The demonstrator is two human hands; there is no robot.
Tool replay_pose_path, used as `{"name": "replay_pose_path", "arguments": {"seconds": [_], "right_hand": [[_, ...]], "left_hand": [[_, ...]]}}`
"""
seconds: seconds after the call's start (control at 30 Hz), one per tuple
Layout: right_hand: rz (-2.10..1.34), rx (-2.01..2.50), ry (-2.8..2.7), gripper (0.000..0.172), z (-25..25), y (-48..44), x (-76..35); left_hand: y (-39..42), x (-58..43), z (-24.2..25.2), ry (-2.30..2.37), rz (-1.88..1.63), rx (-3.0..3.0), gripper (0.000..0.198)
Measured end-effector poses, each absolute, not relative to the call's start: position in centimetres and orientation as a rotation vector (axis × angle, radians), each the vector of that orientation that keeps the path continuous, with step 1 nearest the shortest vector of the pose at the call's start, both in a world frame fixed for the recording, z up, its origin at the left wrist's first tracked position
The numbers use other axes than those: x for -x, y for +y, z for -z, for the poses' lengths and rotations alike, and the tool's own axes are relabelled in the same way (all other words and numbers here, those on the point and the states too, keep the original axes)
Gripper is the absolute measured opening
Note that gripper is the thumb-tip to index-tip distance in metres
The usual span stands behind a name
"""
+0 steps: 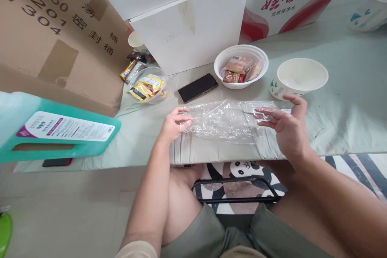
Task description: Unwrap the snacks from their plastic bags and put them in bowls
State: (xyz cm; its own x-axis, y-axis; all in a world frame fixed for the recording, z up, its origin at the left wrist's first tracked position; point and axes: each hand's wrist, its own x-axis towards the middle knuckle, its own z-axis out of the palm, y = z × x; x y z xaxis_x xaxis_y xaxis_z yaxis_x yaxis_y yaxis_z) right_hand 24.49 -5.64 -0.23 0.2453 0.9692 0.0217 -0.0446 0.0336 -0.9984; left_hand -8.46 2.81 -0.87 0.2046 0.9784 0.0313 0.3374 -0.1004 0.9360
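A clear, crinkled plastic bag (223, 125) stretches between my hands, just above the table's front part. My left hand (175, 124) pinches its left end between thumb and fingers. At the other end, my right hand (287, 127) has its fingers stretched out and spread, the tips against or inside the film; which of the two I cannot tell. A white paper bowl (299, 78) with a blue print stands just beyond my right hand. Behind the bag lies a dark phone (198, 88), screen up.
A white bowl (219, 64) holds wrapped snacks; a clear bowl (163, 84) holds yellow packets. Cardboard (69, 84) and white boxes (208, 28) line the back. A green jug (90, 149) stands at left. The cloth-covered table's front edge (223, 159) is above my knees.
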Motion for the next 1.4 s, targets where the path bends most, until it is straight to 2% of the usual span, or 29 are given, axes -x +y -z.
{"name": "replay_pose_path", "arguments": {"seconds": [0.07,0.23,0.33,0.5,0.7,0.8,0.87,1.0,1.4], "right_hand": [[-1.102,1.286,-1.048,0.05,-0.2,-5.4,-24.8],[-1.026,1.594,-1.311,0.023,-1.7,-4.7,-24.6],[-1.011,1.719,-1.359,0.024,-1.8,-4.4,-24.7],[-1.008,1.795,-1.563,0.022,-0.9,-4.2,-24.9],[-0.928,1.848,-1.78,0.023,-1.2,-4.1,-24.4],[-0.924,1.827,-1.836,0.025,-1.5,-4.0,-24.4],[-0.914,1.801,-1.857,0.025,-1.6,-4.0,-24.5],[-0.907,1.773,-1.881,0.027,-1.7,-4.1,-24.7],[-0.883,1.785,-1.877,0.027,-2.1,-4.4,-24.8]], "left_hand": [[2.9,8.7,1.0,1.259,-0.894,-1.638,0.016],[2.8,8.9,0.6,1.324,-0.85,-1.578,0.017],[2.7,8.9,0.0,1.314,-0.935,-1.351,0.026],[3.2,8.1,-0.4,1.286,-1.184,-0.869,0.025],[4.8,6.5,-1.0,1.423,-0.978,-0.99,0.062],[5.4,5.9,-1.1,1.36,-0.966,-1.069,0.069],[5.8,5.7,-0.8,1.35,-0.992,-1.128,0.061],[6.2,5.6,0.0,1.423,-1.025,-1.182,0.03],[5.6,5.2,-0.7,1.455,-1.06,-0.939,0.036]]}}
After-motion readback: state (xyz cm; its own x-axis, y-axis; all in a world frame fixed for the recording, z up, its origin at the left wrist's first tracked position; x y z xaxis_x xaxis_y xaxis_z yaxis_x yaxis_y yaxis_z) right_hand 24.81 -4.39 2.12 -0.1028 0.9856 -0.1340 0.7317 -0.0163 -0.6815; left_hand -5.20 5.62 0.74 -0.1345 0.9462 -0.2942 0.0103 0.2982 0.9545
